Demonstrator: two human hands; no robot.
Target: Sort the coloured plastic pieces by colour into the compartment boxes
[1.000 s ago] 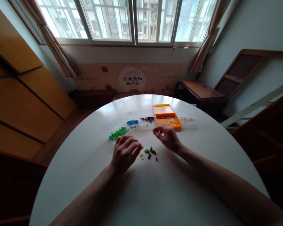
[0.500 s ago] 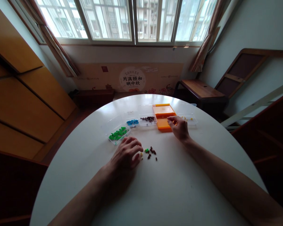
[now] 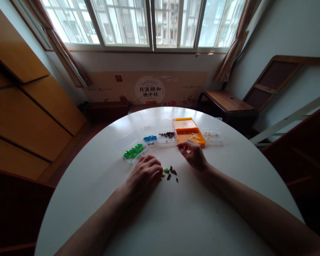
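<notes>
A small heap of loose pieces (image 3: 170,172), mostly dark brown with one green and one yellow, lies on the round white table (image 3: 176,220). My left hand (image 3: 145,175) rests palm down just left of the heap, its fingertips curled onto the yellow piece at the heap's edge. My right hand (image 3: 192,154) hovers in front of the orange box (image 3: 188,135), fingers curled in a loose pinch; I cannot make out anything in them.
A row of small boxes stands behind the heap: clear ones with green pieces (image 3: 133,152), blue pieces (image 3: 150,138), dark brown pieces (image 3: 167,135) and yellow pieces (image 3: 212,134). A wooden bench (image 3: 225,101) stands beyond the table, wooden cabinets on the left.
My right hand reached out to the orange box half a second ago and has drawn back toward me. My left hand's fingertips have closed in on the yellow piece.
</notes>
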